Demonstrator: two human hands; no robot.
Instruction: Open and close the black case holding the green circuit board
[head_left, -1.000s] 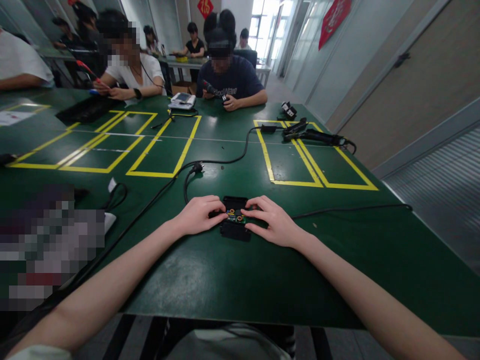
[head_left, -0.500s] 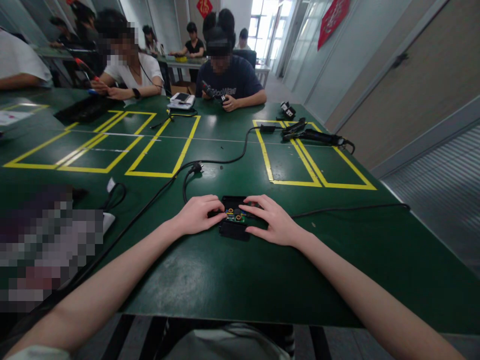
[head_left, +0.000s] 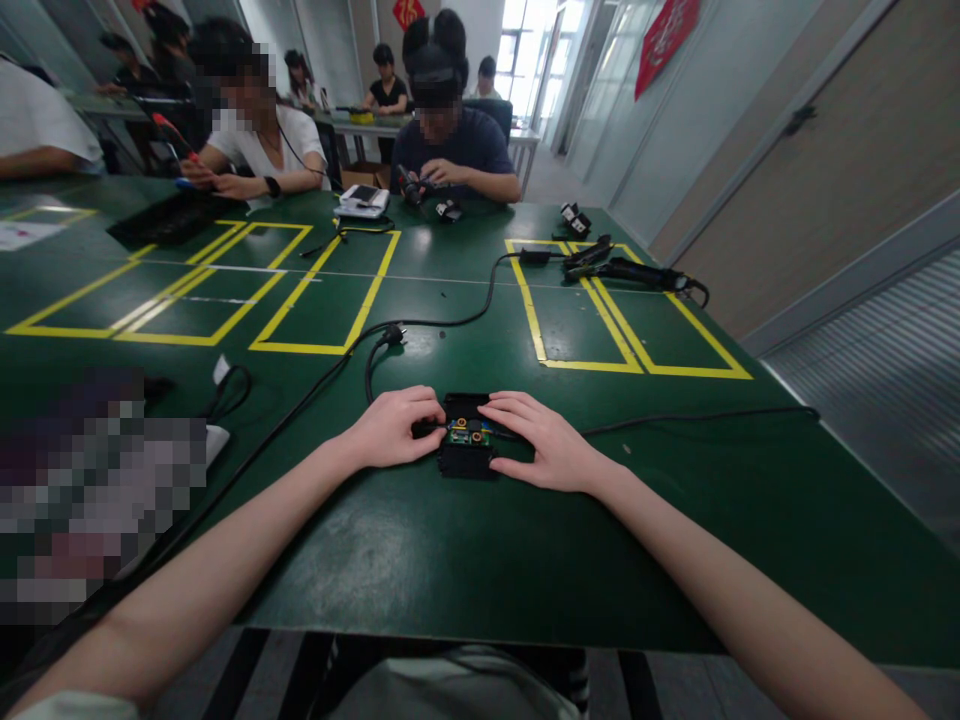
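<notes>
A small green circuit board (head_left: 466, 434) with copper coils lies in an opened black power adapter case (head_left: 466, 462), its two halves spread on the table before me. My left hand (head_left: 397, 428) is at the board's left end, thumb and fingers curled around the black power cord there, most of which they hide. At the right end, my right hand (head_left: 546, 440) has its fingers stretched out and apart. Its fingertips reach the case edges, and a black output cable (head_left: 660, 416) runs out from under it to the right.
A two-pin plug (head_left: 394, 336) and a long black cable (head_left: 442, 323) lie beyond my hands. Yellow tape rectangles (head_left: 592, 368) mark the green table. Black tools (head_left: 630, 272) lie at the back right. Across the table, a person in dark blue (head_left: 469, 150) handles a black device.
My left fingertips have drawn back slightly left from the board. My right index finger has straightened. The person across has put a small black-and-white item on the table.
</notes>
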